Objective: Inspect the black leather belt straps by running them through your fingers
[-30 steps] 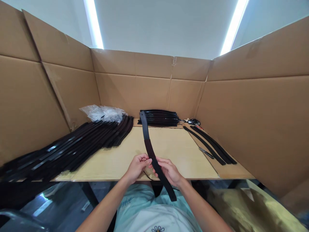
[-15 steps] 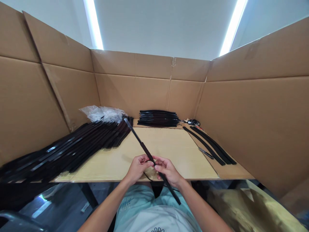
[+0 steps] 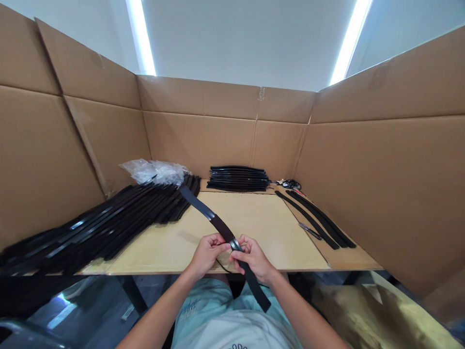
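Both my hands grip one long, curved black strip [image 3: 214,223] above the near edge of the wooden table [image 3: 276,232]. My left hand [image 3: 206,253] pinches it from the left and my right hand [image 3: 253,258] from the right, fingers closed, close together at the strip's middle. The strip's far end points up-left toward the big pile, and its near end hangs down over my lap. A shiny patch shows on the strip between my fingers.
A large pile of black strips [image 3: 105,223] covers the table's left side, with a clear plastic bag [image 3: 154,170] behind it. A neat stack of strips [image 3: 238,178] lies at the back. Three strips [image 3: 319,218] and a small metal tool [image 3: 310,230] lie on the right. Cardboard walls [image 3: 381,184] surround the table.
The strip has turned in my hands: its far end swung from pointing at the back stack to the left, toward the big pile. It went edge-on, then broad face up. My hands stayed in place.
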`<act>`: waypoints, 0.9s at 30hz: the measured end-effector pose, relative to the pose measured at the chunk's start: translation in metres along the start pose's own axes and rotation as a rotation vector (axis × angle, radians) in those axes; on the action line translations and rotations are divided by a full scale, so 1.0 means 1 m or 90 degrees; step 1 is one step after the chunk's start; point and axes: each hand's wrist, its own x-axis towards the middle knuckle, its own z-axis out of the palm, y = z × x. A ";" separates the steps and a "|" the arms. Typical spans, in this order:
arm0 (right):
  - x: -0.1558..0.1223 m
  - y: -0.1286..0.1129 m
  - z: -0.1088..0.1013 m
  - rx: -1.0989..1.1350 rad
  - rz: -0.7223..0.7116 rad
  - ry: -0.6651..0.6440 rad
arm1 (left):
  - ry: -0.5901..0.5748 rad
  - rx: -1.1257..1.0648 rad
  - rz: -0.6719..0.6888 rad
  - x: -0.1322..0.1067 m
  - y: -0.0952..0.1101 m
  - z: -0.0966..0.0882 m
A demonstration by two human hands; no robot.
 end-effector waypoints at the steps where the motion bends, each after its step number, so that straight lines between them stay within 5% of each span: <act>1: 0.000 -0.002 0.000 0.024 -0.006 0.001 | -0.001 0.002 0.003 0.000 0.000 0.000; 9: -0.002 -0.003 -0.003 0.091 -0.016 0.012 | 0.081 -0.001 0.017 0.001 0.004 -0.001; 17: 0.000 0.003 -0.008 0.046 0.020 -0.029 | -0.018 -0.060 -0.024 0.003 0.002 -0.004; 27: -0.001 0.003 -0.006 0.044 0.020 -0.030 | -0.045 -0.068 -0.014 0.001 0.002 -0.005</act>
